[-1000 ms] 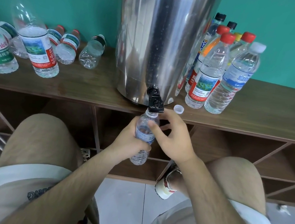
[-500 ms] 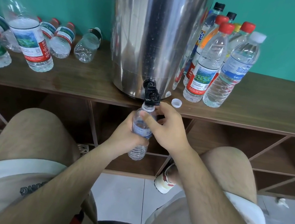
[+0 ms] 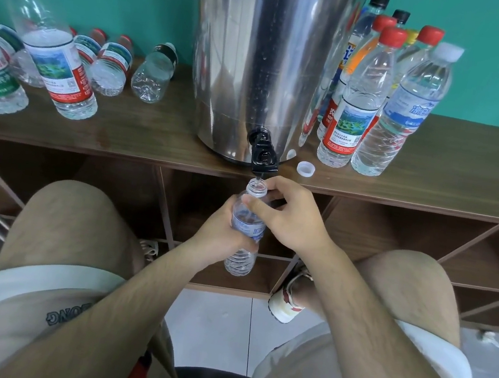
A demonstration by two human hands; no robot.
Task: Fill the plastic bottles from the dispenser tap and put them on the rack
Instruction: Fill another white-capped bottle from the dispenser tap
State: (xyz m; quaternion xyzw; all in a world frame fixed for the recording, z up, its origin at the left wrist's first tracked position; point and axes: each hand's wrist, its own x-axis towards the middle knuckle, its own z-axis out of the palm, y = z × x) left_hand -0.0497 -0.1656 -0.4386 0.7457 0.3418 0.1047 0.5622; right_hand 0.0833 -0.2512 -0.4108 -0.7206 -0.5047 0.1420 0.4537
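A small clear plastic bottle with a blue label hangs uncapped just under the black tap of the steel dispenser. My left hand grips its body from the left. My right hand holds its neck and shoulder, thumb across the front. The bottle's mouth sits a little below the spout. Its white cap lies on the wooden shelf top to the right of the tap.
Several capped bottles stand right of the dispenser. Left of it, two upright bottles stand in front of several lying ones. Open rack compartments run below the shelf. My knees flank the bottle.
The bottle's mouth has dropped slightly away from the spout, so its open neck now shows. Both hands keep their hold. The head camera shifted a little.
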